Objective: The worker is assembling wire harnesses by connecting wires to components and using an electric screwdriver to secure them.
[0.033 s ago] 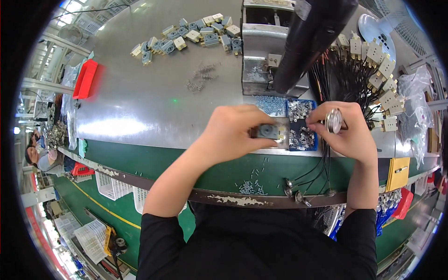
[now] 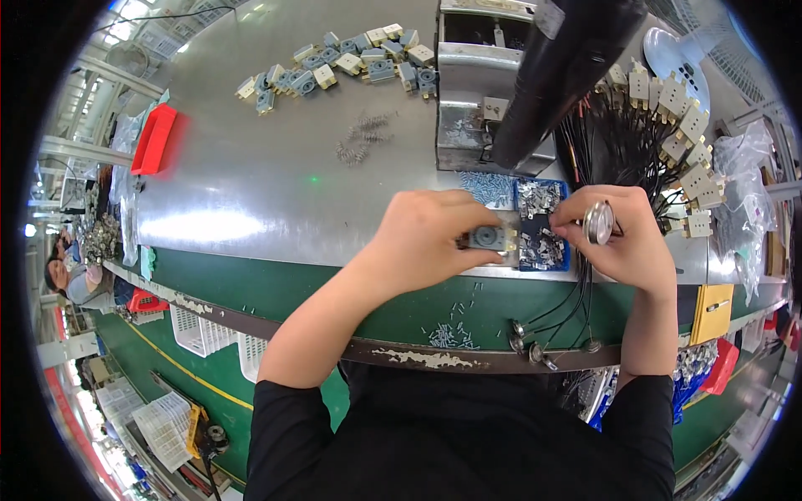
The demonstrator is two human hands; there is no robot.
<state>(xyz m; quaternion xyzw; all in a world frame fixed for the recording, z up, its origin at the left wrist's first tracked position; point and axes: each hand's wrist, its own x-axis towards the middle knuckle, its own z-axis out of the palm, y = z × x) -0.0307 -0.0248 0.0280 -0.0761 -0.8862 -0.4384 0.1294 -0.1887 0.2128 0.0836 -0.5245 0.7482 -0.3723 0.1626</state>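
My left hand (image 2: pixel 422 238) grips a small grey block-shaped switch housing (image 2: pixel 486 238) with a round recess and brass-coloured tabs, between thumb and fingers. It is held beside the left edge of a blue tray (image 2: pixel 568 260) of small metal clips (image 2: pixel 543 249). My right hand (image 2: pixel 622 234) is closed at the tray's right side, thumb and fingertips pinched together. Whatever is between those fingertips is too small to make out. A round metal disc (image 2: pixel 598 223) rests against the right hand's fingers, and black wires hang below that hand.
Blue screws (image 2: pixel 486 189) lie behind the tray, near a metal fixture (image 2: pixel 472 104) and a thick black column (image 2: pixel 568 75). More grey housings (image 2: pixel 380 70) and springs (image 2: pixel 363 136) lie farther back. Wired cream blocks (image 2: pixel 692 122) stand at right; loose screws (image 2: pixel 447 336) lie in front.
The grey housing in my left hand has shifted slightly right and looks less blurred. My right hand stays pinched at the tray's edge.
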